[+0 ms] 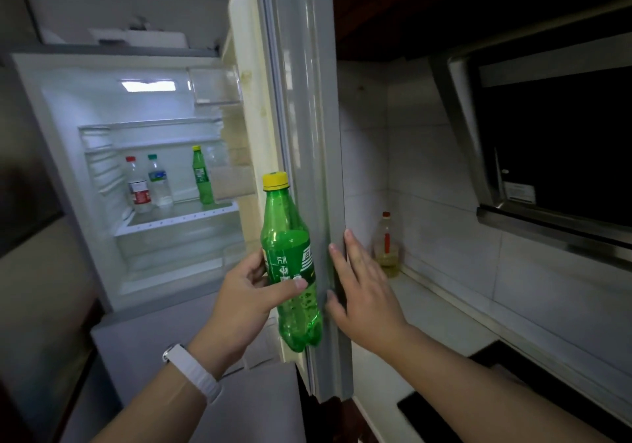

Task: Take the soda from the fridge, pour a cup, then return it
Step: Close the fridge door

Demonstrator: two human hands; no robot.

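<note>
Green soda bottle (pixel 288 237) gripped by left hand (pixel 239 304); right hand (pixel 366 300) flat, seemingly touching fridge door edge (pixel 304 100).

Green soda bottle (pixel 292 264), yellow cap, upright, before open fridge (pixel 154 176).

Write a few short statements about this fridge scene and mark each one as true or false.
1. The left hand holds a green bottle with a yellow cap. True.
2. The fridge door is closed. False: it stands open.
3. The right hand grips a cup. False: it lies flat, fingers straight, on the door's edge, and no cup is in view.
4. A second green bottle stands on a shelf inside the fridge. True.
5. The held bottle is full to the neck. False: its upper part is empty.
</note>
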